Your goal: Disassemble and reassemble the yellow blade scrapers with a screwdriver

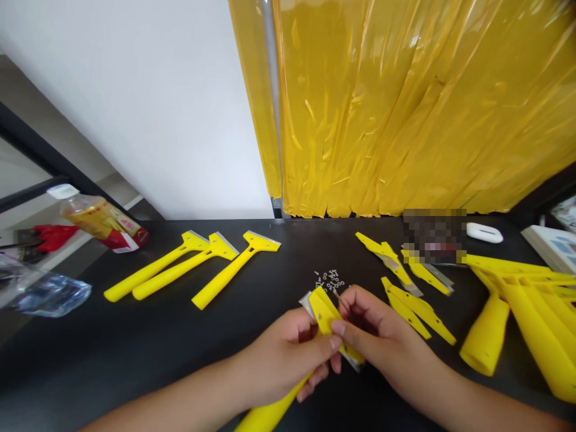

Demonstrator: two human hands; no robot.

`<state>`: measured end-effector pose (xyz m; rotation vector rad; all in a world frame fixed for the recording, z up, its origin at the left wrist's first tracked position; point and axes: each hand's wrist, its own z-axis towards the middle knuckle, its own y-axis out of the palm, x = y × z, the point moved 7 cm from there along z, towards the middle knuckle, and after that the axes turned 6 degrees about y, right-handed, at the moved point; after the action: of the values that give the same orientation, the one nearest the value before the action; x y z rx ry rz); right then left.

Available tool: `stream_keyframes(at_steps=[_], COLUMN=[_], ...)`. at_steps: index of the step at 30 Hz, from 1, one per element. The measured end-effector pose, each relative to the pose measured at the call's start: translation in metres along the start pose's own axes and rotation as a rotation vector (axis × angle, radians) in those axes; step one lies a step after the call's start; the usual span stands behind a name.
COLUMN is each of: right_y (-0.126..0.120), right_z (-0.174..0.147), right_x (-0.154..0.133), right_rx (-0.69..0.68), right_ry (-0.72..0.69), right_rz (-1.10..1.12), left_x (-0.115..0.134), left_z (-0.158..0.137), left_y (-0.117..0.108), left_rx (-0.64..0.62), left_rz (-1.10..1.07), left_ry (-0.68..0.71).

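Note:
A yellow scraper with a metal blade along its head is held over the black table, its handle pointing down and toward me. My left hand grips it just below the head, thumb across the front. Against the right part of the head, my right hand pinches with its thumb on the yellow face. A thin dark rod shows beside the right index finger; its kind is unclear. Just beyond my hands lies a small pile of screws and nuts. Loose yellow blade covers lie right of it.
Three yellow scrapers with blades lie at left. Several yellow scraper handles are heaped at right. Metal blades, a white case and a drink bottle also lie on the table. Yellow plastic sheeting hangs behind.

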<state>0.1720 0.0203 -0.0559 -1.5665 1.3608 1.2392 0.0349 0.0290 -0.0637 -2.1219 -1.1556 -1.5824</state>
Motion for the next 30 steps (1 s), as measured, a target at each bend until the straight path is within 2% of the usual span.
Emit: stream_keyframes(at_steps=[7, 11, 15, 23, 30], right_y=[-0.008, -0.012, -0.015, -0.017, -0.021], right_z=[-0.003, -0.004, -0.003, -0.002, -0.003], right_x=[-0.009, -0.012, -0.013, -0.008, -0.013], right_rx=[0.055, 0.068, 0.085, 0.024, 0.044], right_ry=[-0.027, -0.017, -0.008, 0.06, 0.027], right_rz=[-0.119, -0.147, -0.171, -0.145, -0.162], left_x=[0.012, 0.012, 0.011, 0.013, 0.008], left_z=[0.0, -0.001, 0.001, 0.001, 0.003], left_y=[0.0, -0.001, -0.001, -0.001, -0.001], left_rx=[-0.016, -0.003, -0.019, -0.021, -0.022], left_rz=[-0.056, -0.111, -0.072, -0.07, -0.049], left_ry=[0.06, 0.037, 0.026, -0.001, -0.037])
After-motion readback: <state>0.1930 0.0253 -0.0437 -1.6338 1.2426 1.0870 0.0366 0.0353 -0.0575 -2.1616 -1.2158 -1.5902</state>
